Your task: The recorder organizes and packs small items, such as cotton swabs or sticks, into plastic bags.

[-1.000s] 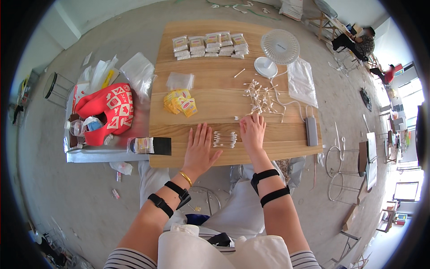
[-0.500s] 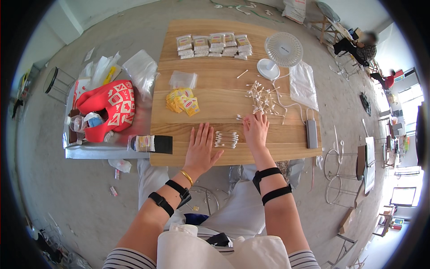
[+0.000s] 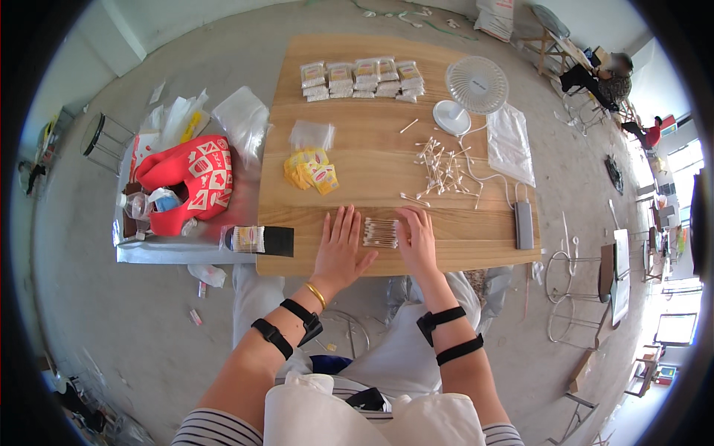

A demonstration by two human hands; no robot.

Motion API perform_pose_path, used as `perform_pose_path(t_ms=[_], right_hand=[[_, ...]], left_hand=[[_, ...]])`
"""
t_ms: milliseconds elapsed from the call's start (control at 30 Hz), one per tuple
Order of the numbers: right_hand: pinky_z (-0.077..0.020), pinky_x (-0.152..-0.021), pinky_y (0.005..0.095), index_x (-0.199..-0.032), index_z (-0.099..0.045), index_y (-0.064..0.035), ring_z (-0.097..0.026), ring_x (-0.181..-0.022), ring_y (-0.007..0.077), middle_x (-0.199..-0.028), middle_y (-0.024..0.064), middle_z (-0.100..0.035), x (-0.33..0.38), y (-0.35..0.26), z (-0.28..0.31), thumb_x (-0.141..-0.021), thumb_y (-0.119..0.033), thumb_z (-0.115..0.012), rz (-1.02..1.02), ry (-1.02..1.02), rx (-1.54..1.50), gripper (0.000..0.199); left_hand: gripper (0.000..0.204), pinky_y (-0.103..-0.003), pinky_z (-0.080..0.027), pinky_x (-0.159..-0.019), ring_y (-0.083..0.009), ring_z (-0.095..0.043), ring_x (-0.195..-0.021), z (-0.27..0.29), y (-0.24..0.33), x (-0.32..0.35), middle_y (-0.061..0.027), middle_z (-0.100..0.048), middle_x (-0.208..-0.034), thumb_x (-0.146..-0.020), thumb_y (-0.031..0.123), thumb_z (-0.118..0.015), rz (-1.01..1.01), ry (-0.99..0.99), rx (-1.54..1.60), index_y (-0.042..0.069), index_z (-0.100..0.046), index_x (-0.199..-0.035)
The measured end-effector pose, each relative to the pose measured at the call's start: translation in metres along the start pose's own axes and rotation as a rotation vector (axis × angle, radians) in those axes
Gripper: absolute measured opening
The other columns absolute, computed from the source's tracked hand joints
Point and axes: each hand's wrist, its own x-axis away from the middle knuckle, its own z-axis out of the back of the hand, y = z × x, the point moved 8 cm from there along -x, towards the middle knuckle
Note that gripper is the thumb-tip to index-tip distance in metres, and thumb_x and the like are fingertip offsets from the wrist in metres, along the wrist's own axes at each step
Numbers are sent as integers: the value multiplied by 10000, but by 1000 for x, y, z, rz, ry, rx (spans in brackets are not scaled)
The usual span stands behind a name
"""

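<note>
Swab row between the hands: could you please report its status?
Left hand flat, right hand fingers curled. Swab row between them, laid side by side. Loose swabs just beyond right hand.

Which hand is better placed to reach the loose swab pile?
Likely the right hand: it is nearer the pile, while the left hand lies flat, left of the swab row.

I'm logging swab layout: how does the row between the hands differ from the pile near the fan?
The row of swabs lies neatly aligned, while the loose pile is jumbled, with sticks pointing many ways. The row sits between the left hand and right hand; the pile lies farther back, near the fan. The row is compact; the pile spreads wider. Both lie on the wooden table.
</note>
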Motion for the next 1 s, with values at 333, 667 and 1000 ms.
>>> perform_pose_path(t_ms=[333,667,1000], right_hand=[[-132,-1254,470,-1550,-212,56,-151,-1534,353,-1626,241,-202,34,-9,-30,-929,-477,-548,97,-218,532,884],[-114,-1259,471,-1552,-208,52,-124,-1539,351,-1639,238,-161,36,-14,-41,-950,-389,-534,93,-257,504,814],[-461,-859,423,-872,-697,-94,-577,-997,318,-941,82,-637,-25,12,-11,-806,-139,-707,-26,6,100,81]], left_hand=[[995,-535,-123,-1233,-360,-159,-1527,-7,6,-10,-254,-207,-1619,-957,699,-350,12,19,-39,-96,-205,-1537],[887,-583,-70,-1222,-367,-124,-1535,-14,11,-6,-237,-156,-1641,-996,645,-303,-18,-4,-39,-14,-176,-1575],[814,-603,-60,-1214,-355,-112,-1538,-16,13,-5,-202,-177,-1645,-1003,606,-337,-18,-81,-94,60,-201,-1591]])
